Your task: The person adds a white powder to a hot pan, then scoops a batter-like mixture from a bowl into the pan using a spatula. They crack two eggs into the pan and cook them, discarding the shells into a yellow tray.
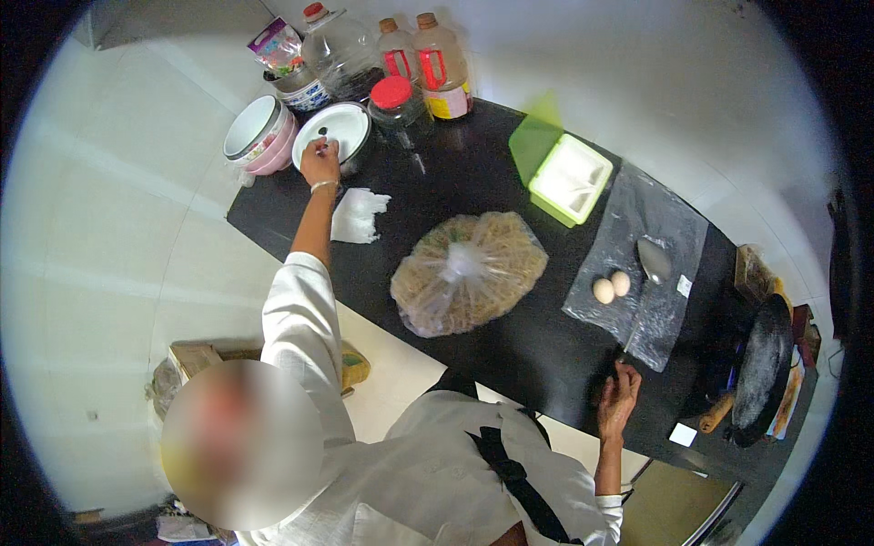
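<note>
My left hand (320,164) reaches to the far left, its fingers pinched at the middle of a round white lid (344,125). The lid covers a pot, whose body is mostly hidden. Near the front edge, my right hand (619,400) is closed at the end of a metal spatula's (654,260) long handle. The spatula's blade lies on a clear plastic bag (628,214), beside two eggs (604,290). Between my hands sits a knotted clear bag of pale noodle-like strands (469,273). A white torn piece of paper or plastic (359,217) lies by my left wrist.
Stacked bowls (250,127), a red-lidded jar (391,96), and large bottles (444,73) crowd the back left. At the back stands a green box with its lid raised (572,177). A dark wok (763,369) occupies the right end, near a small white square (683,434).
</note>
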`<move>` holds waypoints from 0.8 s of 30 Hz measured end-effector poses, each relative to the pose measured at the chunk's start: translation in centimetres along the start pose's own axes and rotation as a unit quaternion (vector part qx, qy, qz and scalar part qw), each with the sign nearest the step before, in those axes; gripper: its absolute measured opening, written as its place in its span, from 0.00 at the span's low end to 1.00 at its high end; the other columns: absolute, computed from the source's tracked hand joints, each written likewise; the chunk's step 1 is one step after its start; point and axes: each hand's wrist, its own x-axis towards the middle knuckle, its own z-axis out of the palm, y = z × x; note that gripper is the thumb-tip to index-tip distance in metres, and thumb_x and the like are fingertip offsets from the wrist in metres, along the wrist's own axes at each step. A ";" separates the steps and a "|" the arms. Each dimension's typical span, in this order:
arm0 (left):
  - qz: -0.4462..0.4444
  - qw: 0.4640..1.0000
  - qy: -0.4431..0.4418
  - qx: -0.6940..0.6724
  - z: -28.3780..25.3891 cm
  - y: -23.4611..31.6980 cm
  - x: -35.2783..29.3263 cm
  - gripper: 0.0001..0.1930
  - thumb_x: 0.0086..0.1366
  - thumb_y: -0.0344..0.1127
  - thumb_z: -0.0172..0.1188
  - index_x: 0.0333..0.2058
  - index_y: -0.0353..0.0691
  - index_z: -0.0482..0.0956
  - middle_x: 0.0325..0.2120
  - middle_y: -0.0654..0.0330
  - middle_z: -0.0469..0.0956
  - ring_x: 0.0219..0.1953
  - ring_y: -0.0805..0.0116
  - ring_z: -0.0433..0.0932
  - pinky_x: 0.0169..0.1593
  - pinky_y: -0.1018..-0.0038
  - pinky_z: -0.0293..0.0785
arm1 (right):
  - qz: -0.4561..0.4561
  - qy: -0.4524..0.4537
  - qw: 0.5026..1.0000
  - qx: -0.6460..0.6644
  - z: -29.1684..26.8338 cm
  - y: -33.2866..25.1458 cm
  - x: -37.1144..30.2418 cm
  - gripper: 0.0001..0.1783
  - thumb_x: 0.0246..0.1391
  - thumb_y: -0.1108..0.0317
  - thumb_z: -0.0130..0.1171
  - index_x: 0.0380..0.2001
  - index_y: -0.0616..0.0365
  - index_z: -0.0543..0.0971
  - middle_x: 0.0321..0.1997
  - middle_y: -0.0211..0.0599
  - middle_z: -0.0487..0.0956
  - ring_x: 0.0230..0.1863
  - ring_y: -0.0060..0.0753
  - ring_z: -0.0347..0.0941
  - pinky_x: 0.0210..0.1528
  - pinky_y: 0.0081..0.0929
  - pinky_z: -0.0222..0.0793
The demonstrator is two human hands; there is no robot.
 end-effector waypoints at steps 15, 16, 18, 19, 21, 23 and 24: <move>0.118 0.969 -0.151 0.157 4.3 -4.6 9.5 0.07 0.49 0.35 0.57 0.26 0.44 0.82 0.23 0.50 0.78 0.28 0.52 0.78 0.35 0.64 0.74 | 0.025 0.019 0.988 -0.152 2.4 -1.4 0.2 0.24 0.47 0.77 0.53 0.51 0.57 0.68 0.48 0.50 0.67 0.49 0.51 0.65 0.51 0.37 0.62; 0.132 0.970 -0.148 0.140 4.0 -4.3 9.9 0.07 0.48 0.34 0.57 0.25 0.42 0.82 0.21 0.49 0.77 0.26 0.51 0.78 0.34 0.63 0.74 | 0.029 0.018 0.988 -0.148 2.3 -1.3 0.2 0.23 0.47 0.77 0.53 0.50 0.57 0.69 0.48 0.51 0.68 0.50 0.52 0.65 0.52 0.38 0.61; 0.229 0.960 -0.119 0.109 1.2 -1.7 9.2 0.07 0.49 0.34 0.59 0.25 0.39 0.81 0.21 0.49 0.77 0.24 0.53 0.77 0.31 0.65 0.73 | 0.039 0.012 0.989 -0.142 2.2 -1.8 0.5 0.21 0.48 0.75 0.52 0.49 0.57 0.71 0.48 0.53 0.68 0.50 0.53 0.64 0.54 0.40 0.60; 0.247 0.958 -0.113 0.094 -0.7 -0.4 8.6 0.07 0.50 0.34 0.59 0.26 0.38 0.81 0.21 0.50 0.77 0.23 0.54 0.77 0.30 0.67 0.73 | 0.047 0.009 0.989 -0.142 2.2 -1.8 0.7 0.21 0.48 0.75 0.52 0.49 0.57 0.71 0.49 0.53 0.68 0.50 0.54 0.64 0.54 0.40 0.60; 0.255 0.957 -0.128 0.054 -4.1 4.0 5.4 0.07 0.51 0.33 0.60 0.27 0.37 0.81 0.23 0.51 0.78 0.22 0.59 0.76 0.28 0.70 0.72 | 0.064 0.012 0.987 -0.146 2.3 -1.8 0.8 0.21 0.49 0.75 0.52 0.49 0.57 0.72 0.49 0.53 0.69 0.50 0.54 0.64 0.54 0.40 0.60; 0.259 0.951 -0.166 0.019 -6.4 6.1 1.8 0.06 0.51 0.30 0.61 0.30 0.38 0.80 0.24 0.54 0.78 0.21 0.65 0.75 0.28 0.73 0.72 | 0.062 0.010 0.988 -0.144 2.2 -2.3 0.9 0.20 0.49 0.73 0.52 0.48 0.57 0.72 0.49 0.53 0.68 0.51 0.54 0.64 0.54 0.40 0.60; 0.251 0.947 -0.201 0.007 -6.8 7.2 -0.1 0.06 0.52 0.30 0.61 0.30 0.40 0.80 0.24 0.55 0.77 0.21 0.66 0.76 0.27 0.74 0.71 | 0.074 0.005 0.987 -0.141 2.0 -2.4 0.9 0.20 0.49 0.73 0.52 0.48 0.57 0.72 0.50 0.52 0.68 0.52 0.54 0.64 0.54 0.40 0.60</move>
